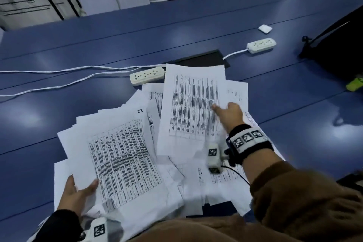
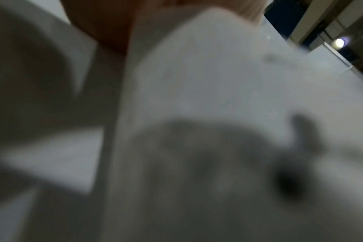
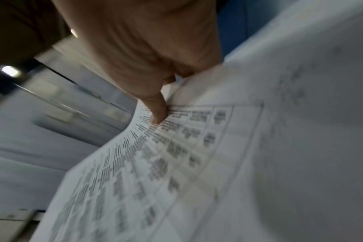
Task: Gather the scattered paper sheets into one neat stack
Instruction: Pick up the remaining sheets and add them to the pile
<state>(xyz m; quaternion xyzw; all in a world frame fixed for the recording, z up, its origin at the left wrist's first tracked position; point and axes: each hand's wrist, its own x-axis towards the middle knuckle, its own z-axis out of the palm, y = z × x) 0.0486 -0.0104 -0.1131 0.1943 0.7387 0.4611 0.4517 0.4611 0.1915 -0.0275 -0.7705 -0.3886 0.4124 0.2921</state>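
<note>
Several white printed sheets lie fanned and overlapping on the blue table [image 1: 98, 35] near its front edge. My left hand [image 1: 84, 186] grips a bundle of sheets [image 1: 117, 153] by its near corner, thumb on top. In the left wrist view only blurred white paper [image 2: 197, 81] shows. My right hand [image 1: 218, 109] pinches one table-printed sheet [image 1: 188, 108] at its right edge and holds it raised above the pile. In the right wrist view the thumb [image 3: 157, 113] presses on that curved sheet [image 3: 176, 163], and the fingers are hidden beneath it.
Two white power strips [image 1: 147, 75] [image 1: 261, 45] with white cables [image 1: 59, 84] lie behind the papers, beside a flat black panel [image 1: 206, 59]. A small white square [image 1: 265, 28] sits farther back. At the right edge are a black bag [image 1: 337, 49] and a yellow-green object [image 1: 354, 83].
</note>
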